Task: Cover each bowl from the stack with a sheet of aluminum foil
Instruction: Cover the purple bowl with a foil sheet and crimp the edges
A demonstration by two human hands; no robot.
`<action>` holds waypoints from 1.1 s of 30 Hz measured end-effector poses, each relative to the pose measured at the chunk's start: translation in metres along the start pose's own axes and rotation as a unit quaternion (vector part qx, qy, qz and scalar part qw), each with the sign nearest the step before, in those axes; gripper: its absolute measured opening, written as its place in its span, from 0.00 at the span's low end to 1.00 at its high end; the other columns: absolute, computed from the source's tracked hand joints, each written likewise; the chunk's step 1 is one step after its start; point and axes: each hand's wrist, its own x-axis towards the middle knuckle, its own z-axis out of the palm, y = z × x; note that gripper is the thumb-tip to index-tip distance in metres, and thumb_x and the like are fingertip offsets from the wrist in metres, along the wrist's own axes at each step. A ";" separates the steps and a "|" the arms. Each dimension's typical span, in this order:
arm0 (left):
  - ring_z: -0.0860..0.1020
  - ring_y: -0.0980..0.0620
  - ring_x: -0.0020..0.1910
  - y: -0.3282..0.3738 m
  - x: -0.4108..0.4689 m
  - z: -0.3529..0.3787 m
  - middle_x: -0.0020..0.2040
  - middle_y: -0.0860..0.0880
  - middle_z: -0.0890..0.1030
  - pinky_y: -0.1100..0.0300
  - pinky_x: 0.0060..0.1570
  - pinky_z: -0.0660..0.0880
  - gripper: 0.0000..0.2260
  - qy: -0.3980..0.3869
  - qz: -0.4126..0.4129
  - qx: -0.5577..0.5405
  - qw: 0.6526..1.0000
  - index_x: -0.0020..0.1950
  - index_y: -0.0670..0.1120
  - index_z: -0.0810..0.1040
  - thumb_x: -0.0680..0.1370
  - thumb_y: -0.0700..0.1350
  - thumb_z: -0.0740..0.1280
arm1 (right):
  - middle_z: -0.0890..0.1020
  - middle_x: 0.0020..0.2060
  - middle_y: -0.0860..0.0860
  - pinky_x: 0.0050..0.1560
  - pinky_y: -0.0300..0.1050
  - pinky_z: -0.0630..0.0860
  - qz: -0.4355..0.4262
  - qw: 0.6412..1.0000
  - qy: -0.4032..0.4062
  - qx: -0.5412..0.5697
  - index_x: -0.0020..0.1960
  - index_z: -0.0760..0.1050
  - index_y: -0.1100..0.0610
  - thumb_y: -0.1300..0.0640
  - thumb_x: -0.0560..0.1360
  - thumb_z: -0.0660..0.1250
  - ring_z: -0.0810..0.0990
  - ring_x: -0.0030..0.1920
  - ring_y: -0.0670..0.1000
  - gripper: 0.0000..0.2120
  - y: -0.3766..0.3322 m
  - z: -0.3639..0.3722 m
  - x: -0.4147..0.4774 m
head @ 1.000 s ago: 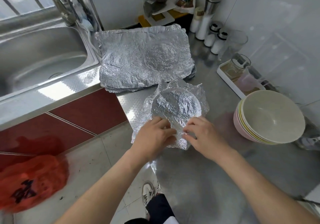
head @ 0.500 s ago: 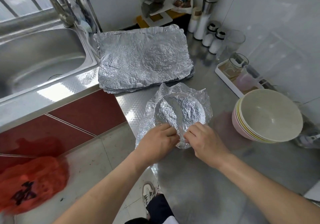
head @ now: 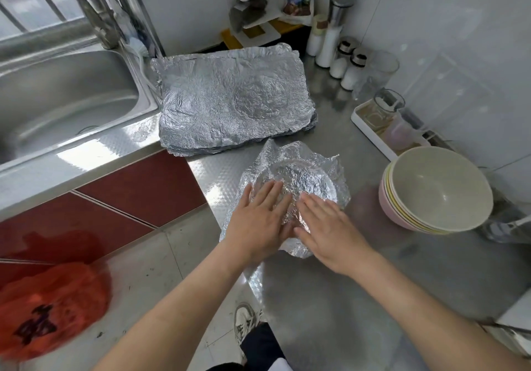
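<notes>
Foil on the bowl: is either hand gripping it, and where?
Neither grips. The left hand and right hand press flat, fingers straight, on the foil, near side.

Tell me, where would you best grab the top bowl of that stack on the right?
Probably pinch the top bowl by its rim from the left, thumb inside, fingers under the lip. It nests in the stack, so only its rim is exposed, and the counter is bare there.

At frame centre the wrapped bowl (head: 304,175) sits on the counter (head: 344,298), with the left hand (head: 258,221) and right hand (head: 330,227) flat side by side on its lower part. Above it lies the foil pile (head: 230,103), with the sink (head: 66,97) at upper left. The bowl stack (head: 436,189) stands at right, just below a tray (head: 370,129).
</notes>
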 end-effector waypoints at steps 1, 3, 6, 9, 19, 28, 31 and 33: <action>0.43 0.50 0.79 0.000 0.000 0.000 0.80 0.49 0.47 0.45 0.74 0.37 0.29 -0.012 -0.003 0.007 1.000 0.80 0.53 0.51 0.81 0.64 0.44 | 0.55 0.77 0.53 0.74 0.47 0.42 -0.003 1.000 -0.007 0.000 0.77 0.55 0.59 0.32 0.72 0.28 0.51 0.77 0.52 0.46 0.000 -0.001 0.000; 0.41 0.51 0.78 0.001 -0.001 -0.002 0.80 0.50 0.45 0.45 0.74 0.36 0.29 -0.032 -0.006 0.009 0.999 0.80 0.53 0.48 0.81 0.64 0.43 | 0.53 0.78 0.52 0.74 0.46 0.40 -0.010 1.000 -0.018 0.001 0.78 0.53 0.58 0.31 0.70 0.26 0.48 0.78 0.50 0.47 0.005 -0.001 0.001; 0.46 0.49 0.79 -0.002 -0.005 -0.003 0.80 0.48 0.48 0.46 0.76 0.45 0.31 -0.024 0.009 -0.035 0.999 0.80 0.52 0.52 0.80 0.64 0.42 | 0.55 0.77 0.49 0.76 0.47 0.43 -0.032 0.999 -0.009 0.014 0.77 0.56 0.55 0.35 0.72 0.34 0.48 0.77 0.48 0.41 0.014 -0.005 0.002; 0.61 0.45 0.76 -0.009 -0.016 -0.004 0.76 0.44 0.64 0.48 0.73 0.62 0.28 0.044 0.036 -0.085 0.995 0.74 0.47 0.68 0.80 0.60 0.47 | 0.70 0.71 0.51 0.74 0.51 0.58 -0.045 0.995 0.054 0.067 0.70 0.71 0.55 0.37 0.75 0.50 0.63 0.74 0.51 0.32 0.022 -0.009 -0.001; 0.75 0.50 0.47 -0.016 -0.038 0.003 0.49 0.53 0.80 0.56 0.45 0.75 0.12 0.137 0.142 -0.115 0.974 0.48 0.51 0.83 0.78 0.56 0.63 | 0.78 0.41 0.45 0.45 0.46 0.71 -0.129 0.979 0.146 0.057 0.45 0.80 0.51 0.48 0.69 0.75 0.77 0.43 0.49 0.09 0.006 0.005 -0.019; 0.75 0.49 0.40 -0.004 -0.025 0.015 0.39 0.52 0.79 0.56 0.38 0.74 0.09 0.160 0.202 -0.062 0.964 0.44 0.48 0.84 0.78 0.49 0.66 | 0.75 0.36 0.49 0.40 0.47 0.68 -0.148 0.974 0.167 -0.040 0.39 0.77 0.54 0.58 0.72 0.69 0.75 0.37 0.53 0.04 0.000 0.020 -0.016; 0.75 0.49 0.38 -0.001 -0.024 0.013 0.37 0.52 0.78 0.56 0.38 0.73 0.11 0.180 0.207 -0.048 0.960 0.41 0.47 0.83 0.79 0.46 0.63 | 0.75 0.36 0.50 0.41 0.45 0.63 -0.136 0.974 0.172 -0.050 0.38 0.76 0.55 0.61 0.69 0.71 0.73 0.37 0.53 0.05 -0.001 0.021 -0.015; 0.74 0.50 0.37 0.001 -0.024 0.013 0.36 0.52 0.77 0.57 0.37 0.72 0.12 0.184 0.201 -0.044 0.961 0.40 0.47 0.82 0.79 0.46 0.63 | 0.75 0.36 0.49 0.41 0.46 0.66 -0.139 0.976 0.165 -0.029 0.39 0.76 0.55 0.60 0.70 0.70 0.74 0.37 0.53 0.03 0.000 0.018 -0.016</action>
